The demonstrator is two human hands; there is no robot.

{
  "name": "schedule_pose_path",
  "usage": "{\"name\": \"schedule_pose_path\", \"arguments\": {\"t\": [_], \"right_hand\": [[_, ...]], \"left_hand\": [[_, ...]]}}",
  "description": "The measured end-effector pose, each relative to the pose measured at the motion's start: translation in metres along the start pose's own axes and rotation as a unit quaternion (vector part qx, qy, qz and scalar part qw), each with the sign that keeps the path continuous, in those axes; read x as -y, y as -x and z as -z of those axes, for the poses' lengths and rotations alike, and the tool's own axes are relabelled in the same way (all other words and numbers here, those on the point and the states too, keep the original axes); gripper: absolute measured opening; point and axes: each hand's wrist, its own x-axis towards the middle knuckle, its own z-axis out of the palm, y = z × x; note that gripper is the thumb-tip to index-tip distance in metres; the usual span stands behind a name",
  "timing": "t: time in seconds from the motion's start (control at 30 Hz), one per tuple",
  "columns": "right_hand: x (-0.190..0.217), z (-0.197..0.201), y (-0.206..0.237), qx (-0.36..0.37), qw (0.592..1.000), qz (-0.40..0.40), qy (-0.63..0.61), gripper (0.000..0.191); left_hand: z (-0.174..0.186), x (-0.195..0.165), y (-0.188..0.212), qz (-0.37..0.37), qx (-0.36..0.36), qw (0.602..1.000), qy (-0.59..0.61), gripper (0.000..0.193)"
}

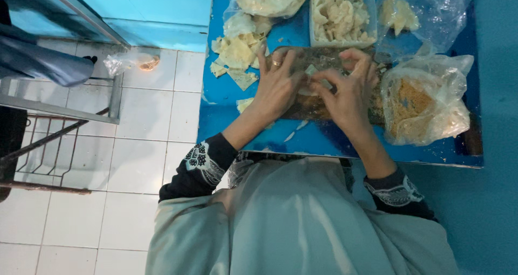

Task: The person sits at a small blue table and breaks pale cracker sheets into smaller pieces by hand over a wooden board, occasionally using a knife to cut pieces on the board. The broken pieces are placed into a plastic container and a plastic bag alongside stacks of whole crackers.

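Now dough piece [313,71] between both hands' fingers [334,76] (over board [302,109]).

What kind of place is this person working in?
Probably a home kitchen or small food-making corner. Both hands, left hand and right hand, fold a pale wrapper over a blue table, beside a tub of folded pieces and a bag of brown crumbs, above a white tiled floor.

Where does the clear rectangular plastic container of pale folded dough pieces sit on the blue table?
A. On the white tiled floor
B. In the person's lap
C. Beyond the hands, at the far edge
C: the clear rectangular plastic container stands on the blue table beyond both hands.
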Motion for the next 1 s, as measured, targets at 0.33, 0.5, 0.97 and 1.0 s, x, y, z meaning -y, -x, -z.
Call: {"name": "schedule_pose_path", "arguments": {"t": [0.33,0.5,0.97,1.0], "right_hand": [[-0.003,-0.002,-0.008,0.027,0.989,0.075,0.128,0.010],[-0.008,-0.002,-0.001,0.003,0.975,0.142,0.169,0.015],[-0.001,0.041,-0.001,0.155,0.986,0.063,-0.017,0.018],[0.004,0.038,0.005,0.137,0.988,0.067,0.000,0.017]], "left_hand": [[0.003,-0.003,0.005,0.037,0.015,0.999,0.021,0.036],[0.007,-0.002,0.003,0.027,0.017,0.999,0.011,0.036],[0.013,-0.003,0.002,0.039,0.011,0.999,0.001,0.035],[0.015,-0.004,0.002,0.037,-0.003,0.999,-0.012,0.035]]}}
